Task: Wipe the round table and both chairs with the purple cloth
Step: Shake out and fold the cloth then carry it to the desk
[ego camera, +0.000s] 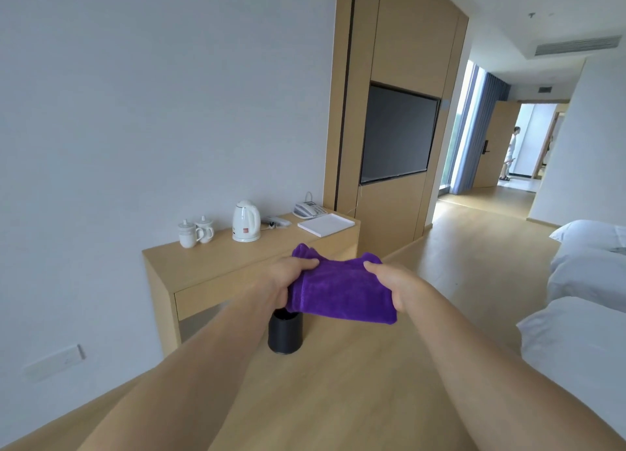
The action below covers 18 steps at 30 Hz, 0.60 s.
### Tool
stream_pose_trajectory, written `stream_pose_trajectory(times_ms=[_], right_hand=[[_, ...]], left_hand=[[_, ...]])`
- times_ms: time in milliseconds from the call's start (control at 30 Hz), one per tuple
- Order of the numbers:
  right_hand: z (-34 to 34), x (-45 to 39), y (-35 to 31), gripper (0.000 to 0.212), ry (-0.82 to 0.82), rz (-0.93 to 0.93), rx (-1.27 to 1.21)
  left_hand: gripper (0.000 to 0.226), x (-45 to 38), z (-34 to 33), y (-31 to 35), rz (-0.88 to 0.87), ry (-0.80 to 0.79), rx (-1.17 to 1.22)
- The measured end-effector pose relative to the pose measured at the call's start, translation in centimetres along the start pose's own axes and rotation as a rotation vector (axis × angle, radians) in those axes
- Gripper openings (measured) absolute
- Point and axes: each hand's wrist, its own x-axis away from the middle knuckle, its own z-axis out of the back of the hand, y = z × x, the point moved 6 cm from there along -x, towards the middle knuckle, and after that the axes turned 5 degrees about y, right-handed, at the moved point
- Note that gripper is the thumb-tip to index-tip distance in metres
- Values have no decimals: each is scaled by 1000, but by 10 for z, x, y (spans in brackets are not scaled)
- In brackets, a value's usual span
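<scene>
- White lidded cups [195, 232] and kettle [246, 221] stand on my far-left table [203, 264].
- My left hand [284, 281], grip pinching the purple cloth [338, 289].
- Cloth hangs in mid-air above a black bin [285, 332].
- My right hand [394, 281], grip pinching the cloth's other edge.
- Bed [582, 315] at far right.

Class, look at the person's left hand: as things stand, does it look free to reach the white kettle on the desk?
Probably not yet. The left hand and the right hand both grip the purple cloth, and the kettle stands farther back on the desk. Nothing blocks the way.
</scene>
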Motion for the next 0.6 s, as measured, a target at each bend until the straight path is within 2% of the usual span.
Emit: stream_pose_trajectory(times_ms=[200, 367, 600], right_hand=[[-10, -79, -30, 21, -32, -75, -43], [-11, -146, -62, 21, -8, -43, -127], [7, -251, -89, 19, 31, 30, -168]], left_hand=[[17, -104, -9, 31, 12, -35, 42], [21, -185, -28, 73, -80, -76, 63], [32, -282, -72, 98, -102, -85, 46]])
